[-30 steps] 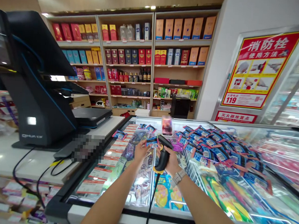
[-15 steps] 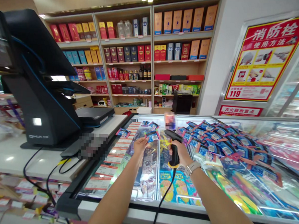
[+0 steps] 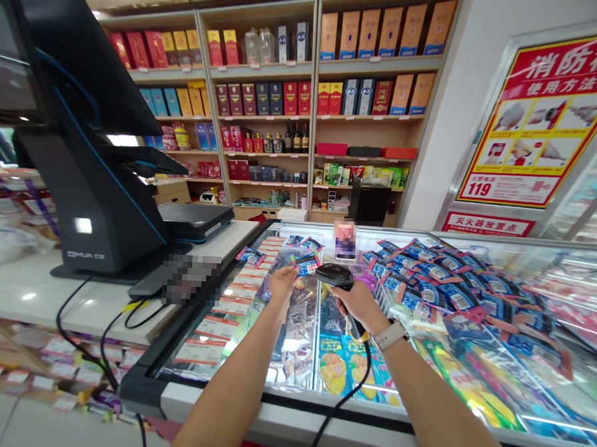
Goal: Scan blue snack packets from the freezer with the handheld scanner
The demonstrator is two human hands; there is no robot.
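My left hand (image 3: 283,283) pinches the near-left corner of a small blue-and-pink snack packet (image 3: 307,264) above the glass freezer top. In my right hand (image 3: 358,300) is a black barcode scanner (image 3: 334,275), its head tilted toward the packet and its cable running down over the freezer's front edge. The right fingers wrap its handle, which is mostly hidden behind them. Beyond the left hand, a few like packets (image 3: 251,255) lie on the glass. A large heap of the same packets (image 3: 440,274) spreads to the right of the scanner.
A dark point-of-sale terminal (image 3: 111,173) stands on the white counter (image 3: 19,299) at the left, with a flat scale (image 3: 196,221) beside it. Colourful packages show through the freezer glass (image 3: 295,383). Shelves of boxes (image 3: 264,108) line the back wall. A red poster (image 3: 544,123) hangs at right.
The scanner has tilted over, its head now lower and nearer the packet, with the handle turned behind my right hand. My left hand still pinches the packet. The view has shifted slightly.
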